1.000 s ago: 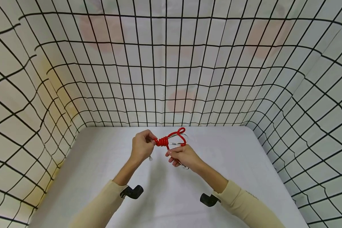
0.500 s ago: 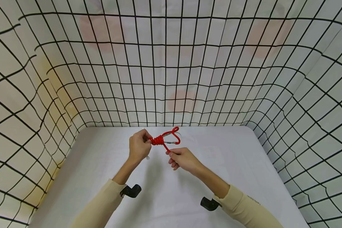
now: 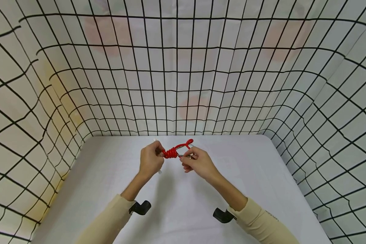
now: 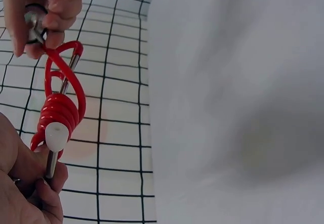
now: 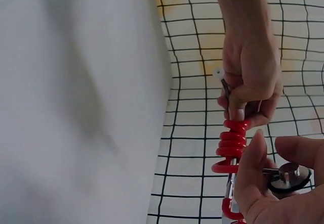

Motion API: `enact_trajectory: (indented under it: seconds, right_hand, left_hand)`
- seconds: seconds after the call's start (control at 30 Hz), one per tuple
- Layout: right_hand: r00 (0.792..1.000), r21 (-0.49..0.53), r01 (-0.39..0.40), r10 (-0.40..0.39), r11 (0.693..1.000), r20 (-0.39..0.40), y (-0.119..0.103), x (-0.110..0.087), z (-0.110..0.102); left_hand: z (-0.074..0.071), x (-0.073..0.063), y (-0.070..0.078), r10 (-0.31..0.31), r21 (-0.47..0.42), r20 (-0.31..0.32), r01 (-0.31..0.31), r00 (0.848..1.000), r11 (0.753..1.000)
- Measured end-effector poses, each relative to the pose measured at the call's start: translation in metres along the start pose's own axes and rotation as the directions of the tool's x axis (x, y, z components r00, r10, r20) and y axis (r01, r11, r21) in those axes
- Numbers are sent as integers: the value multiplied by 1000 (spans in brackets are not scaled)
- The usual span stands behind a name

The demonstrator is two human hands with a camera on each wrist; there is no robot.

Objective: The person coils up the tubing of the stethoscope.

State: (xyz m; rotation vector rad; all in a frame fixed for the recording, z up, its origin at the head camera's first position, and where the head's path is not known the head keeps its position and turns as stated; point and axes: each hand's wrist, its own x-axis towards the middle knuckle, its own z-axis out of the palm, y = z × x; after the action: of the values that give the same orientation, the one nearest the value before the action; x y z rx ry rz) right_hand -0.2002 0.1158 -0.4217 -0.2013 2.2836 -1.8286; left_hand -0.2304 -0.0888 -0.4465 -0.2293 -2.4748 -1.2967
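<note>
A stethoscope with red tubing (image 3: 170,153) is held between both hands above the table. Its tubing is coiled around the metal ear tubes, with a loop (image 3: 189,141) sticking out on the right. My left hand (image 3: 151,158) grips the ear-tube end; a white ear tip (image 4: 56,136) pokes out beside its fingers, seen also in the right wrist view. My right hand (image 3: 199,163) holds the round metal chest piece (image 5: 289,175) at the other end, near the loop. In the head view that hand mostly hides the chest piece.
Beneath the hands lies a white tabletop (image 3: 183,210). A black grid on pale walls (image 3: 177,81) surrounds it at the back and sides. Each sleeve cuff carries a black wrist camera (image 3: 141,207).
My right hand first drew the tubing's free end down and away from the coil. It has since moved up beside the loop with the chest piece. The left hand keeps its hold.
</note>
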Motion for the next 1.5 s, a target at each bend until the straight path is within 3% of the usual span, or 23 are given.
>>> enact_trajectory:
  seconds: [0.3,0.43,0.53,0.7,0.8,0.97,1.03,1.27,1.5]
  right_hand:
    - [998,-17,-21,22,1000,60,-9,-2,-3]
    - [1000,-151,14,-11,988,22,-10,-1,-5]
    - [995,-288,74,-90,955,-43,-9,-1,-5]
    - [955,-391,183,-258,902,-147,-6,0,-3]
    - [932,-411,214,-311,886,-186,-6,0,-3]
    - [888,-496,258,-405,829,-216,-6,3,-7]
    - [880,-516,259,-420,816,-223,-7,5,-9]
    - [914,-522,238,-371,819,-165,-9,5,-13]
    - [943,-428,195,-289,882,-166,-4,10,-22]
  left_hand:
    - [2,-4,6,-1,-1,19,1,1000,1000]
    - [3,-5,10,20,-5,29,-20,999,1000]
    - [4,-5,13,42,-7,32,-42,999,999]
    - [5,-7,16,40,-13,39,-40,998,999]
    - [6,-7,16,39,-21,48,-38,998,999]
    - [6,-7,18,48,-23,53,-47,997,999]
    - [5,-8,18,50,-23,52,-49,997,999]
    - [6,-8,18,48,-15,51,-48,998,999]
    - [4,-9,18,30,-27,69,-28,997,999]
